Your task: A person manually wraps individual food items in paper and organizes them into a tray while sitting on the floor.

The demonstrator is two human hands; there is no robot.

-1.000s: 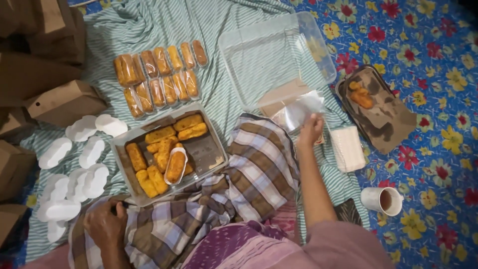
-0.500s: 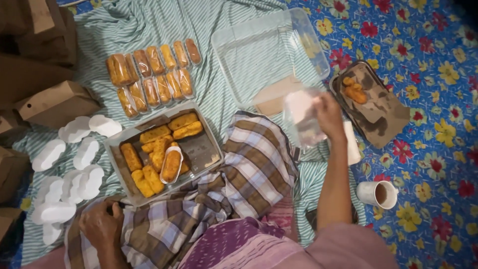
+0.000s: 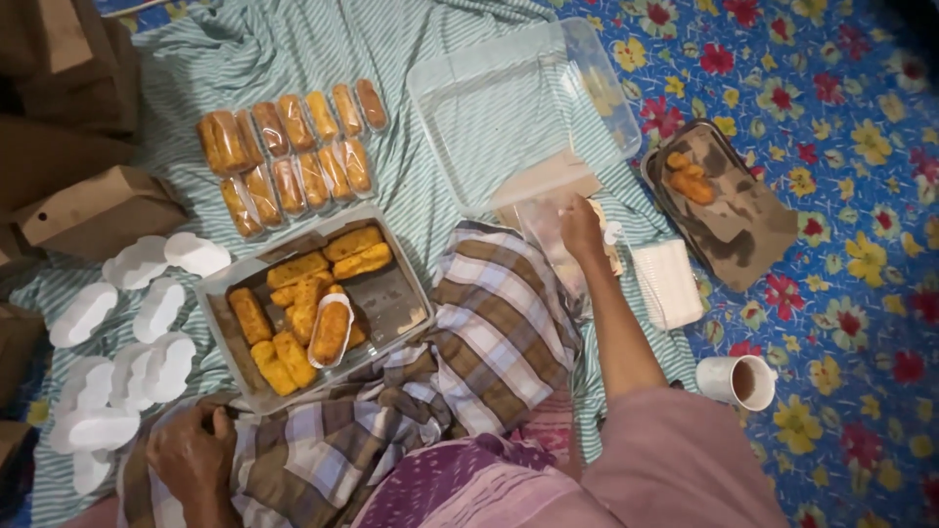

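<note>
Now my right hand (image 3: 583, 231) reaches out over the stack of thin clear plastic bags (image 3: 548, 223) beside my knee. Its fingers are bent down onto the top bag, but I cannot tell if they pinch it. My left hand (image 3: 191, 452) rests curled on the brown checked cloth (image 3: 489, 332) over my leg and holds nothing. The grey metal tray of golden fried snacks (image 3: 245, 391) sits in front of me, with one snack in a little white paper cup (image 3: 331, 330). To do this well, I think I should pinch only one bag by its edge, so the others stay flat. The white cup of brown drink (image 3: 736, 379) stands near my arm, so I should go slow.
</note>
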